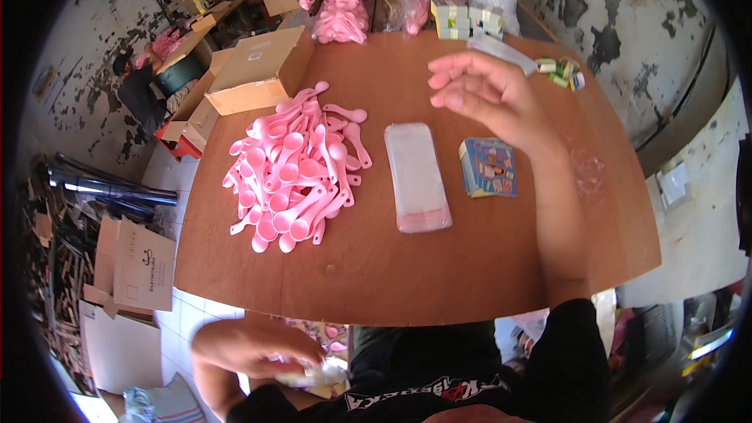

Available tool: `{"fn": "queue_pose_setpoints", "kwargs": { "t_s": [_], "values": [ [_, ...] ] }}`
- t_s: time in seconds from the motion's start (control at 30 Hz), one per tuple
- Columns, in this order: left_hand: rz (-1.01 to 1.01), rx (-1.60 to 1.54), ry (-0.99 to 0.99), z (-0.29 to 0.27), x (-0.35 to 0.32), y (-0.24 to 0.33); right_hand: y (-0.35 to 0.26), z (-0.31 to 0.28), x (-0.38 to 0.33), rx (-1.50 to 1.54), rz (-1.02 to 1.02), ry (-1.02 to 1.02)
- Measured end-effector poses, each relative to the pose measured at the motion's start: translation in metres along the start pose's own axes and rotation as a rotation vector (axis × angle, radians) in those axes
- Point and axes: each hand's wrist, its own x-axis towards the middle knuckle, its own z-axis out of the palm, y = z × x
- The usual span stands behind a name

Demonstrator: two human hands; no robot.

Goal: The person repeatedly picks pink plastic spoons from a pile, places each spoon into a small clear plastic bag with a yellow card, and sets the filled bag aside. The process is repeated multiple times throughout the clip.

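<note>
My right hand (pixel 489 98) is raised over the far right half of the brown table, fingers loosely bent and apart, with nothing in it. Below it lies a small stack of blue printed cards (pixel 489 168). Left of the cards is a flat stack of clear plastic sleeves (pixel 417 180) with a pinkish lower end. A heap of pink plastic spoons (pixel 294 168) covers the table's left part. My left hand (pixel 254 347) is down beyond the near table edge, smeared by motion. Whitish plastic (pixel 313 374) shows beside its fingers; whether they hold it cannot be made out.
An open cardboard box (pixel 258 70) stands at the table's far left corner. Small green-and-white packs (pixel 462 22) and loose packets (pixel 560 73) lie at the far right. Pink bags (pixel 342 16) sit behind the table. Another cardboard box (pixel 141 266) rests on the left floor. Two people work far left.
</note>
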Motion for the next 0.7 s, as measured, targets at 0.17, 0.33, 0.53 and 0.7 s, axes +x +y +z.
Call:
{"fn": "queue_pose_setpoints", "kwargs": {
  "t_s": [0.17, 0.33, 0.53, 0.7],
  "values": [
    [-0.750, -0.093, 0.187, 0.137, -0.077, -0.150, 0.005, 0.006, 0.005, -0.130, -0.010, -0.015],
    [-1.056, 0.218, -0.064, 0.191, -0.100, -0.216, 0.047, 0.025, 0.006, -0.553, 0.063, -0.419],
    [-0.400, 0.014, -0.285, 0.094, 0.027, -0.046, 0.081, 0.060, -0.011, -0.866, 0.373, -0.663],
    [0.097, 0.305, 0.049, 0.008, 0.052, 0.015, 0.094, 0.072, 0.011, -0.826, 0.284, -0.751]
  ]
}}
